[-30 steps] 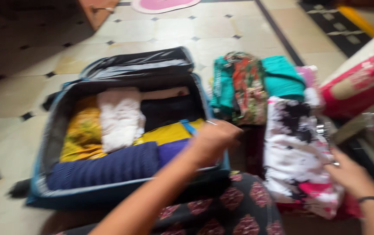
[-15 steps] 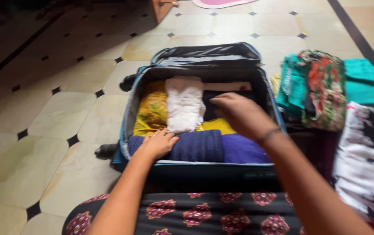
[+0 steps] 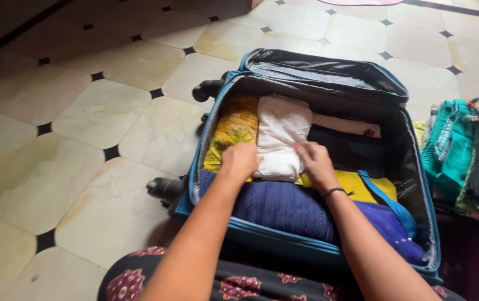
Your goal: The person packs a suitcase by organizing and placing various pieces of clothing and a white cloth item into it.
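While both hands rest on it, the white folded cloth lies in the middle of the open blue suitcase, between a yellow cloth and a dark one. The left hand is curled loosely on its lower left edge. The right hand presses its lower right edge with bent fingers. The cloth looks soft, light and floppy, so holding it by both bottom corners seems best. A navy knitted piece lies just below. Folded green clothes sit on the floor beside the suitcase.
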